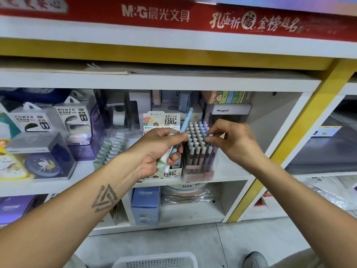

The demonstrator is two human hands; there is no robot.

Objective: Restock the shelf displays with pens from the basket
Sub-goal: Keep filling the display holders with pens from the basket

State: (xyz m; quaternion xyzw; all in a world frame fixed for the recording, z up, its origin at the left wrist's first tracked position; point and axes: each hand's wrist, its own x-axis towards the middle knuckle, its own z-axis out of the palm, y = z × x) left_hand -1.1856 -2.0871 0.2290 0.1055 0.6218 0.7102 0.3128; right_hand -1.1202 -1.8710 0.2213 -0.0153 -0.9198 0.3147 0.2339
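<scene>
A clear pen display (199, 161) full of upright pastel pens with grey caps stands on the middle shelf. My left hand (160, 149) grips a small bunch of pastel pens (184, 122), a light blue one sticking up and pale green ends showing below the palm, just left of the display. At the display's right side, my right hand (231, 140) pinches the light blue top of one pen (211, 135) that stands among the others. The white basket (154, 260) shows only its rim at the bottom edge.
Pencil-lead box (162, 120) stands behind my left hand. Power bank packs (75, 120) and clock boxes (48, 161) fill the shelf's left. A green pen tray (112, 147) sits left of centre. A blue box (145, 204) is on the lower shelf. My shoe (255, 260) is on the floor.
</scene>
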